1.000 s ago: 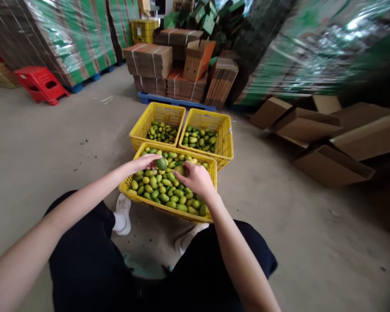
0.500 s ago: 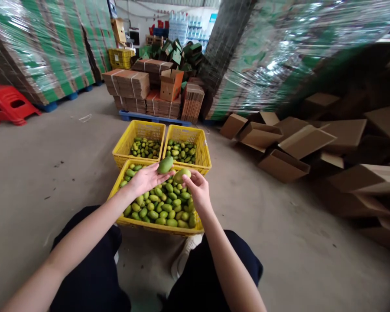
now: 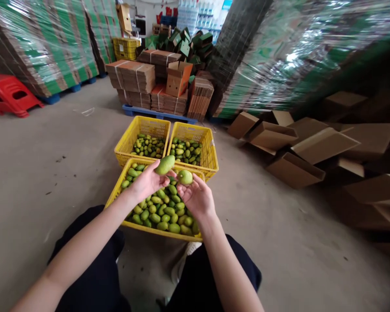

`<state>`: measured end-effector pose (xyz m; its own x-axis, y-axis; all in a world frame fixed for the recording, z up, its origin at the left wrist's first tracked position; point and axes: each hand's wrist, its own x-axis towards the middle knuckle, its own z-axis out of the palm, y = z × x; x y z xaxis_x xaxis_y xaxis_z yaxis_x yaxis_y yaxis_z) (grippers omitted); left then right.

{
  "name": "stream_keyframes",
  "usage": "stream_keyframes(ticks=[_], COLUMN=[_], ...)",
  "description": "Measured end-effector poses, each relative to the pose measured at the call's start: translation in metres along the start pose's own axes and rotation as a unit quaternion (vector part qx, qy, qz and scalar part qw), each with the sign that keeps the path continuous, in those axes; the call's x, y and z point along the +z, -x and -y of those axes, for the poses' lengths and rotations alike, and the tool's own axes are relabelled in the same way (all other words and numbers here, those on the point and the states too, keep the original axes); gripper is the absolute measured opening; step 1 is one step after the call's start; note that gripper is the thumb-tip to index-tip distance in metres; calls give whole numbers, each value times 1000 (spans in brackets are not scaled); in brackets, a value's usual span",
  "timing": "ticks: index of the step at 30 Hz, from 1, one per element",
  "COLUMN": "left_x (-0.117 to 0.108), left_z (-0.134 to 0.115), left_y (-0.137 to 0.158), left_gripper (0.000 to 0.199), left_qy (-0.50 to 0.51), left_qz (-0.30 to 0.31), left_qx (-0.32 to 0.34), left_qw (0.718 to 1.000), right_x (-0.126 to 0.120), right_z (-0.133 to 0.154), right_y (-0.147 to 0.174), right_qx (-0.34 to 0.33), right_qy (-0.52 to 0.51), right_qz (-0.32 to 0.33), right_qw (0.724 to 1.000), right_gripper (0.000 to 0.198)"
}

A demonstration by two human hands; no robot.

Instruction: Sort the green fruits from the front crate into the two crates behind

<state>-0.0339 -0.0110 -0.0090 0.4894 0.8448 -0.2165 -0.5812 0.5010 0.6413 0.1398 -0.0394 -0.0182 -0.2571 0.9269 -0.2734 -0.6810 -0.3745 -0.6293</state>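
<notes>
My left hand point(image 3: 149, 183) holds a green mango point(image 3: 165, 165) between thumb and fingers. Close beside it, my right hand point(image 3: 197, 197) has a smaller, paler green mango point(image 3: 185, 177) at its fingertips, palm turned partly up. Both hands are above the near yellow crate point(image 3: 115, 193), which is full of green and yellowish mangoes point(image 3: 162, 210). Just beyond it stand two more yellow crates side by side, the far left crate point(image 3: 125, 145) and the far right crate point(image 3: 211, 151), each partly filled with mangoes. My forearms and hands cover part of the near crate.
Bundled flat cartons point(image 3: 133, 78) and an open orange carton point(image 3: 178, 79) sit on a blue pallet point(image 3: 159, 114) beyond the crates. Loose cardboard boxes point(image 3: 295, 170) lie piled at right. A red stool point(image 3: 13, 96) stands at left. Wrapped green stacks point(image 3: 42, 43) flank the floor.
The left fingers have curled more around their mango. My right hand has rolled palm-up, turning its mango. The view has shifted slightly.
</notes>
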Motion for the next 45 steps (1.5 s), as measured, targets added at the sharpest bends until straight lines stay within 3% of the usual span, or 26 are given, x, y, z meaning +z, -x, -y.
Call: stream_keyframes(ticks=[3, 6, 9, 11, 14, 16, 22, 27, 29, 33, 36, 42, 45], left_x=[-5, -6, -5, -5, -9, -11, -8, -8, -8, -1, 2, -8, -12], left_z=[4, 6, 4, 3, 0, 0, 2, 1, 0, -3, -6, -9, -7], left_y=[-7, -10, -7, -5, -3, -2, 4, 8, 10, 18, 20, 8, 2], left_gripper=[53, 55, 51, 45, 47, 49, 42, 39, 36, 29, 40, 48, 42], left_qy=[-61, -100, -165, -260, -402, -438, -437, -463, -477, -491, -467, -271, -192], left_qz=[-18, -31, -42, -82, -126, -113, -16, -1, -6, -38, -73, -81, -66], left_qx=[-29, -4, 60, 156, 315, 366, 396, 426, 422, 382, 350, 152, 78], left_qw=[998, 994, 984, 949, 851, 813, 807, 778, 771, 783, 809, 947, 976], right_x=[2, 4, 8, 10, 11, 12, 13, 5, 3, 7, 13, 16, 11], right_z=[-5, -9, -11, -13, -15, -17, -23, -21, -20, -22, -21, -11, -10], right_y=[-6, -10, -11, -11, -11, -10, -9, -10, -9, -7, -6, -11, -17], right_qx=[33, 18, -57, -144, -278, -323, -389, -476, -483, -456, -438, -266, -184], right_qy=[15, 25, 37, 75, 170, 216, 300, 417, 440, 403, 359, 254, 203], right_qz=[-9, -17, -33, -54, -88, -84, -38, -61, -68, -61, -72, -54, -58], right_qw=[999, 999, 997, 985, 941, 918, 870, 772, 754, 791, 821, 928, 960], right_gripper=[30, 36, 31, 28, 38, 42, 41, 37, 37, 35, 33, 48, 40])
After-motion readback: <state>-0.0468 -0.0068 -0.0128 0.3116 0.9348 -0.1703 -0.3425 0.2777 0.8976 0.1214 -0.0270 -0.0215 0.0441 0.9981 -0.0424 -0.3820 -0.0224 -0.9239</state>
